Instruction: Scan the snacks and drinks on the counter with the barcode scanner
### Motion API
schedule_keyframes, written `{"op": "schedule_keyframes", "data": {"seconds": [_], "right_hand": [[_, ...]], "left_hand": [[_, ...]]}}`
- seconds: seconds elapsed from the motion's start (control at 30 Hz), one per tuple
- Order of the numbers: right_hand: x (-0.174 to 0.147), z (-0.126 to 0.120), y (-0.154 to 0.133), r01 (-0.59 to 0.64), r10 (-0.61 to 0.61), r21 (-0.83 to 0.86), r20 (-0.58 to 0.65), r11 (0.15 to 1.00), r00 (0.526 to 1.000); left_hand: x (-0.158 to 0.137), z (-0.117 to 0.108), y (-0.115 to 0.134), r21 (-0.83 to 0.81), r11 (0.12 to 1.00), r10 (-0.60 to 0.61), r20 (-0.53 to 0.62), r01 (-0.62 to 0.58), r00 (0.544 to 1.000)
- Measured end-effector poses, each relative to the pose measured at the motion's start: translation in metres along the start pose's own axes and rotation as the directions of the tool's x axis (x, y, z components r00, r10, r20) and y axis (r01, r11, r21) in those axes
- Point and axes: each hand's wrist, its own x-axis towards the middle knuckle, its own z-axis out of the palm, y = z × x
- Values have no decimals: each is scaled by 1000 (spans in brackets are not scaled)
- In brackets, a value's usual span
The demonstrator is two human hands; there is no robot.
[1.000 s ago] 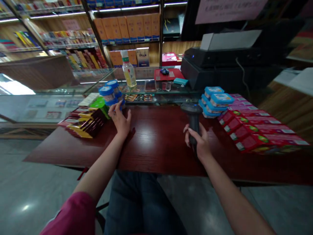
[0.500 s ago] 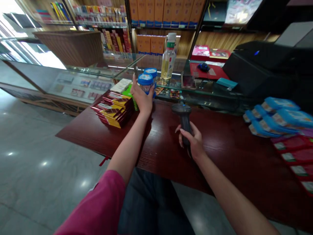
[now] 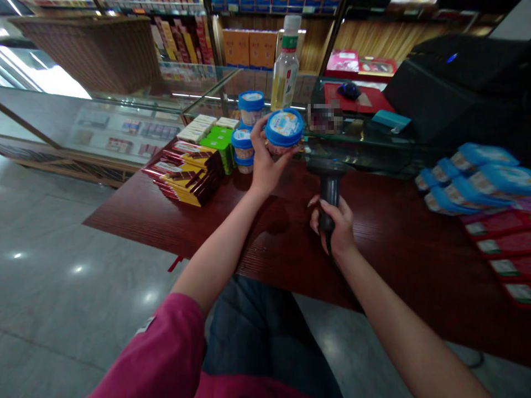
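Observation:
My left hand (image 3: pixel 267 166) is closed round a small tub with a blue lid (image 3: pixel 284 130), raised above the counter. Stacked blue-lidded tubs (image 3: pixel 243 146) stand just to its left. In my right hand (image 3: pixel 338 221) is a black barcode scanner (image 3: pixel 329 190), gripped by its handle with the head pointing away from me and its cord hanging down. Left of the tubs sit a green box (image 3: pixel 219 145), white boxes (image 3: pixel 197 128) and a stack of red and yellow chocolate packs (image 3: pixel 185 172).
A dark red wooden counter (image 3: pixel 290 265) spans the front. Behind it are a glass display case (image 3: pixel 174 105), a bottle (image 3: pixel 285 72) and a wicker basket (image 3: pixel 95 52). At right are blue-lidded containers (image 3: pixel 473 177), red packs (image 3: pixel 506 249) and a black machine (image 3: pixel 452 94).
My left hand has lifted one tub off the stack and brought it right, towards the scanner. My right hand, still on the scanner, has shifted slightly right. The view has tilted down.

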Motion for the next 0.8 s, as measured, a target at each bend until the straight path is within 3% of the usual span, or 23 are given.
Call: {"op": "schedule_keyframes", "data": {"seconds": [0.1,0.2,0.27,0.33,0.57,0.8], "right_hand": [[0,-8,-1,74,-74,-5,-49,997,996],[-3,-13,-4,63,-63,-9,-21,998,998],[-7,-12,-6,19,-19,2,28,1000,999],[-12,-9,-7,-25,24,6,88,1000,996],[-17,-2,-7,-58,67,-59,173,997,983],[-18,-1,-10,-53,62,-54,167,997,984]], "left_hand": [[-21,27,-10,-230,923,-294,99,310,951],[-32,32,-16,-371,721,-534,241,585,811],[-33,27,-18,-422,592,-629,290,687,721],[-32,22,-18,-439,527,-681,293,728,671],[-28,20,-17,-435,531,-706,248,727,664],[-27,24,-23,-473,560,-633,286,680,720]]}}
